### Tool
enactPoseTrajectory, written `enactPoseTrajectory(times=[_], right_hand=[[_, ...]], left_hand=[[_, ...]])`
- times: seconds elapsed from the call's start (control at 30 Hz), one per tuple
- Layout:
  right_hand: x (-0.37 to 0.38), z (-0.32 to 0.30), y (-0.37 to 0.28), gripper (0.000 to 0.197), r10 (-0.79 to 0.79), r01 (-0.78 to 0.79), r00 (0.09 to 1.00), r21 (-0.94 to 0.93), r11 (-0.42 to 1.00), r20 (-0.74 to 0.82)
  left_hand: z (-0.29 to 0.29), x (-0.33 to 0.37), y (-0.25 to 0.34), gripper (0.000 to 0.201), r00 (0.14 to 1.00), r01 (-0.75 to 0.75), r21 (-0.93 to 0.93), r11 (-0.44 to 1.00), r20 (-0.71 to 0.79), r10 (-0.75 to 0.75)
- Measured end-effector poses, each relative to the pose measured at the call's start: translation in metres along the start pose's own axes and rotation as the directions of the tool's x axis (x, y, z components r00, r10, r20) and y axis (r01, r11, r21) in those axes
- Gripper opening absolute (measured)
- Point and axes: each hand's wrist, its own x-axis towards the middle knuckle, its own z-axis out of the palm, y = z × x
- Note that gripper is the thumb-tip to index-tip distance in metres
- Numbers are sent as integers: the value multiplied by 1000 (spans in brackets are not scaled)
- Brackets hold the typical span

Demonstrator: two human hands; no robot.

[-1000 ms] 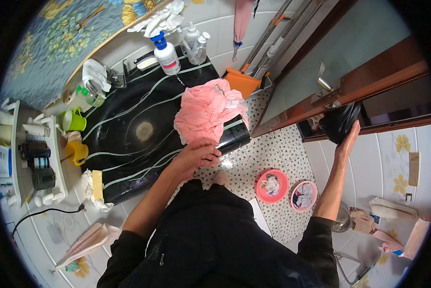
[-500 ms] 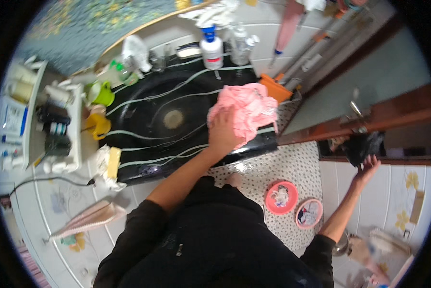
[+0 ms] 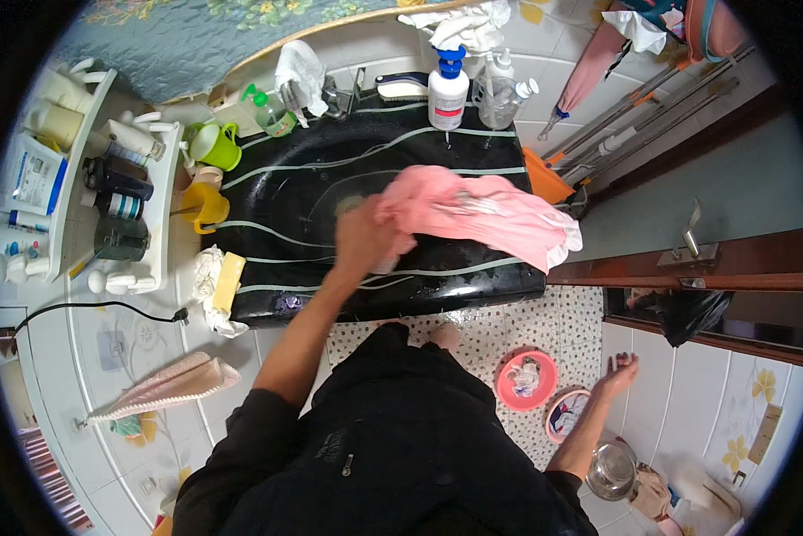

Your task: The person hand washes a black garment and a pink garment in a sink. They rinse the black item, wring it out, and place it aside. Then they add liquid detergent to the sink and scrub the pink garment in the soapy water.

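Left hand [image 3: 364,239]: clenched on one end of a pink garment [image 3: 486,210], stretched across the black washbasin [image 3: 281,210], far end past its right edge. Right hand [image 3: 618,376]: empty, fingers parted. I'd gather the trailing end inward.

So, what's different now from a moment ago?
The left hand has taken hold of the pink cloth, drawing one end leftward over the black sink and stretching it out. The right hand has come away from the black bag. The blue-topped bottle and orange dustpan stayed put.
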Motion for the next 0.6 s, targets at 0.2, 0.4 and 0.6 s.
enactPoseTrajectory(times=[0.2, 0.4, 0.6], right_hand=[[-89, 84, 16, 26, 20, 53, 947, -218, 974, 319], [-215, 239, -41, 40, -349, 655, 579, -166, 737, 737], [-323, 389, -46, 69, -360, 947, 111, 12, 322, 926]], left_hand=[[-58, -3, -101, 40, 909, 413, 336, 846, -91, -407], [-56, -5, -152, 78, 982, 25, 455, 890, -178, 63], [-35, 6, -146, 98, 996, -80, 466, 881, 6, 88]])
